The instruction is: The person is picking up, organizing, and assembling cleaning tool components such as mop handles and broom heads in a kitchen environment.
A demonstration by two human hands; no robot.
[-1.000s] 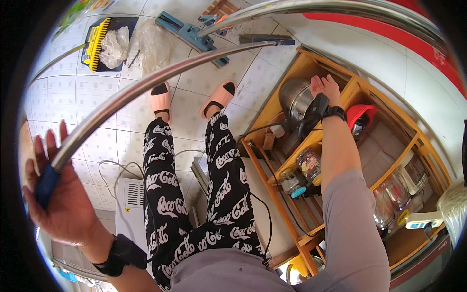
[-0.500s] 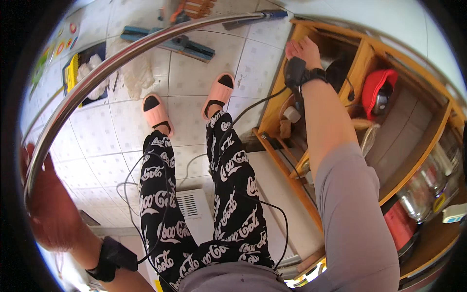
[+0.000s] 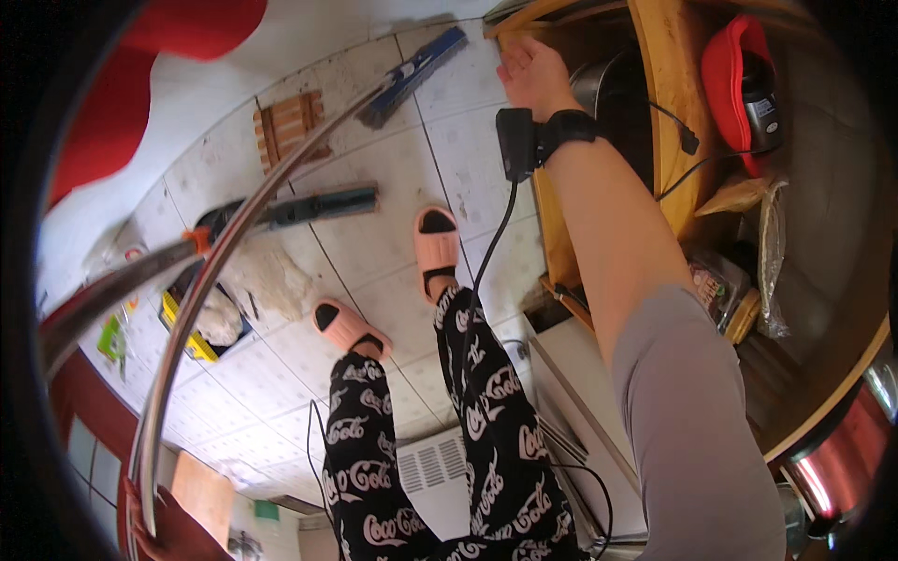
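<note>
Head view: left hand point(image 3: 176, 533) holds broom point(image 3: 219, 254), right hand point(image 3: 538, 79) near shelf point(image 3: 657, 47).

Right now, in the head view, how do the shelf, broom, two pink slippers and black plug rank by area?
1. Shelf, though partly cut off.
2. Broom; nearness likely enlarges its handle.
3. Left slipper and right slipper: too alike to rank.
4. Plug.

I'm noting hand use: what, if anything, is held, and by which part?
The left hand holds the broom by its metal handle, toward the upper end. The right hand is open, with nothing visible in it.
</note>
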